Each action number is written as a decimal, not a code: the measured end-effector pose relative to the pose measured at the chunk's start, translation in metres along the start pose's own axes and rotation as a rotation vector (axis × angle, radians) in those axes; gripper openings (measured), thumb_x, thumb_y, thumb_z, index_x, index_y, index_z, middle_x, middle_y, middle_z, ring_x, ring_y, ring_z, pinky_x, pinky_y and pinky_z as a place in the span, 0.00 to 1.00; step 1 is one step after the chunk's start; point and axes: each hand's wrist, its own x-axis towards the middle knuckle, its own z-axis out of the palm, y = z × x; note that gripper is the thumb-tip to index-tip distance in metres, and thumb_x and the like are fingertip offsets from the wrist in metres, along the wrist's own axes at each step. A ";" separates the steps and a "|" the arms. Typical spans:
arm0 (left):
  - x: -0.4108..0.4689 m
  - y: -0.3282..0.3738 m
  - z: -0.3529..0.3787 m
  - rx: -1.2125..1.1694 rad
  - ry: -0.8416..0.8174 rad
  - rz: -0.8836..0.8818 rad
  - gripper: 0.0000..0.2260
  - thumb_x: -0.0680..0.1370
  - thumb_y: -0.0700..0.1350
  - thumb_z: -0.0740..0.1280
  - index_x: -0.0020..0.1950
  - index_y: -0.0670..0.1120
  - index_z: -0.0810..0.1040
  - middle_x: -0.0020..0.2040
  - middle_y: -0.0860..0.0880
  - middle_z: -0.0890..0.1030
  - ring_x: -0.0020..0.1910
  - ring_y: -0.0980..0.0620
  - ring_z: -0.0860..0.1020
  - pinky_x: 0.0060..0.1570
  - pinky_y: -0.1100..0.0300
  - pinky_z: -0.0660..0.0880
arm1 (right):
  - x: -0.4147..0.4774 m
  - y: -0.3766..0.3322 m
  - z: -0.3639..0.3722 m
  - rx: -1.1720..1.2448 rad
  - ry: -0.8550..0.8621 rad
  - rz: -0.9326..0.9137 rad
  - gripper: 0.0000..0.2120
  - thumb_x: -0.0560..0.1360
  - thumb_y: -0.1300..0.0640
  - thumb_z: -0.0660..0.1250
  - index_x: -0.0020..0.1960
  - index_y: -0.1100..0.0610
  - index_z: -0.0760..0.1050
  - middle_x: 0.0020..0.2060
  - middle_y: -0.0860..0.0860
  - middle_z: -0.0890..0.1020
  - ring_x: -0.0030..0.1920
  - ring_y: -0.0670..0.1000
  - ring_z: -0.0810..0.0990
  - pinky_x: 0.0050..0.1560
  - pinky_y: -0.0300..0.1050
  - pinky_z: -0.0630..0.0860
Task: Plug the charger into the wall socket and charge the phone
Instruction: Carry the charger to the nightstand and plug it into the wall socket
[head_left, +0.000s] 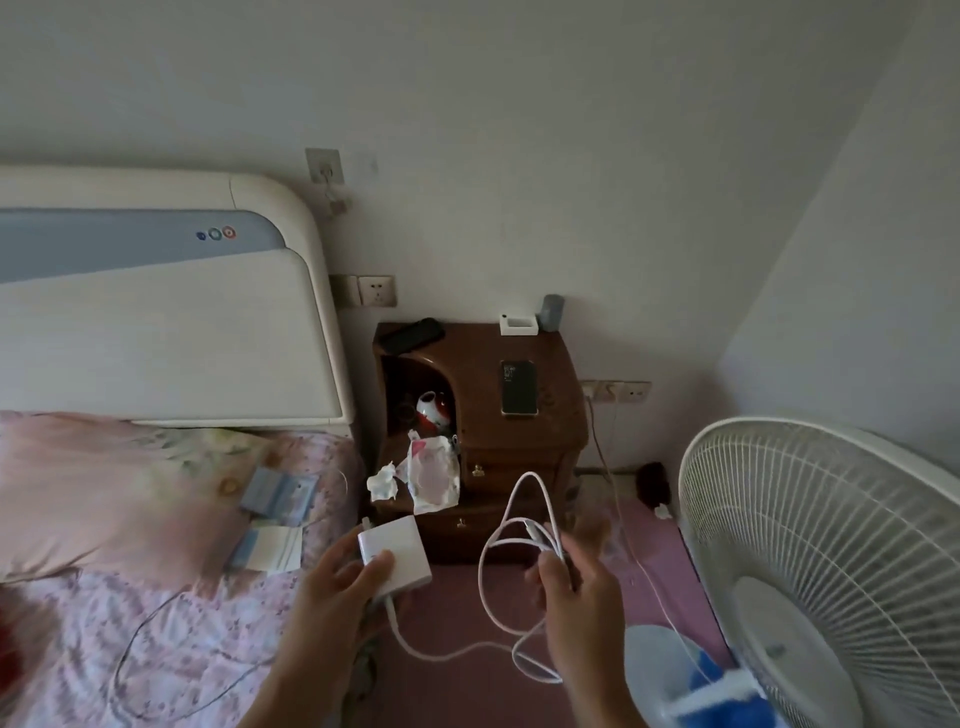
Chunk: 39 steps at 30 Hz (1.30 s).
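Head view: below the desk (524, 441) carrying the phone (519, 387), the left hand (343, 577) grips the charger (397, 545); the blurred right hand (576, 587) seemingly pinches its cable (498, 540); the wall socket (377, 290) sits above-left.

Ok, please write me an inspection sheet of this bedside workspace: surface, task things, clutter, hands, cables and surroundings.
Surface: wooden nightstand beside the bed, top mostly bare.
Job's things: white charger in the left hand; phone flat on the nightstand, not connected; wall socket above the nightstand, free.
Clutter: crumpled wrapper and tissue at the nightstand's front; white box and dark case at the back.
Hands: left hand grips the charger; right hand holds the coiled cable.
Cables: white cable runs from the charger in loose loops; another thin cord hangs by the nightstand's right side.
Surroundings: standing fan on the right; headboard on the left.
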 end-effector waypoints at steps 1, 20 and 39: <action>0.006 0.002 0.006 -0.003 0.011 0.018 0.13 0.76 0.36 0.66 0.58 0.48 0.76 0.45 0.45 0.84 0.42 0.45 0.83 0.32 0.56 0.80 | 0.010 -0.001 0.001 -0.008 -0.007 -0.005 0.13 0.78 0.60 0.62 0.60 0.53 0.78 0.31 0.52 0.83 0.27 0.42 0.77 0.28 0.34 0.74; 0.189 0.055 0.055 0.071 -0.013 -0.018 0.25 0.75 0.35 0.66 0.71 0.51 0.68 0.47 0.46 0.83 0.46 0.41 0.83 0.38 0.50 0.80 | 0.177 -0.036 0.066 -0.038 0.014 0.069 0.14 0.79 0.58 0.61 0.63 0.49 0.76 0.34 0.53 0.83 0.26 0.41 0.77 0.27 0.32 0.73; 0.357 0.152 0.064 0.116 -0.133 -0.021 0.26 0.76 0.36 0.66 0.72 0.51 0.67 0.47 0.46 0.84 0.47 0.44 0.84 0.37 0.56 0.82 | 0.318 -0.111 0.173 -0.086 0.099 0.065 0.14 0.78 0.59 0.62 0.62 0.53 0.77 0.34 0.51 0.83 0.29 0.44 0.79 0.27 0.31 0.73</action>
